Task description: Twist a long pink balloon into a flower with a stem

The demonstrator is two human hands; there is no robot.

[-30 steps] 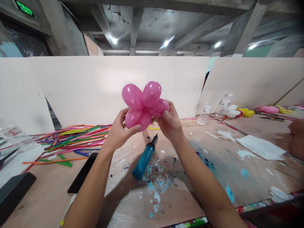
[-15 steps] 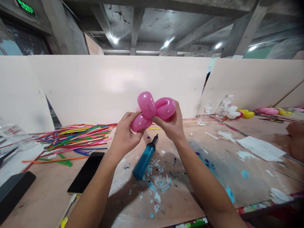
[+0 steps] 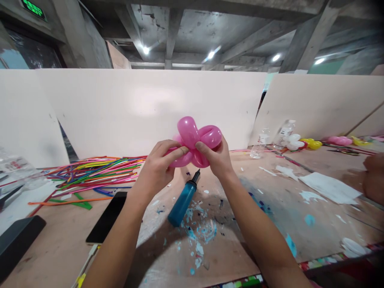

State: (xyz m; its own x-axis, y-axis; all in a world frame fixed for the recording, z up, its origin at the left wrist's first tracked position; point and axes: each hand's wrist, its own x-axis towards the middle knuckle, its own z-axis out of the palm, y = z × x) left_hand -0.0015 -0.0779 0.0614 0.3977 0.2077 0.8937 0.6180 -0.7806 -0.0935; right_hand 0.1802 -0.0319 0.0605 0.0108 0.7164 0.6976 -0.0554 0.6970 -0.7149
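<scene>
A pink twisted balloon with several rounded lobes is held up over the table, in front of the white board. My left hand is closed round its lower left lobe, thumb and forefinger pressed near the twisted centre. On the other side, my right hand grips the right-hand lobes, with its thumb across the middle. Part of the balloon is hidden behind my fingers. Below the hands a blue balloon pump lies on the table, its black nozzle pointing away from me.
Many coloured uninflated balloons lie at the left, near a black phone on a cable. Two clear bottles, white and yellow balloon shapes and paper are at the right. Another person's hand shows at the right edge.
My left thumb and forefinger have moved onto the balloon's centre, over the lower left lobe. The balloon has turned slightly, and another lobe now shows below my right thumb.
</scene>
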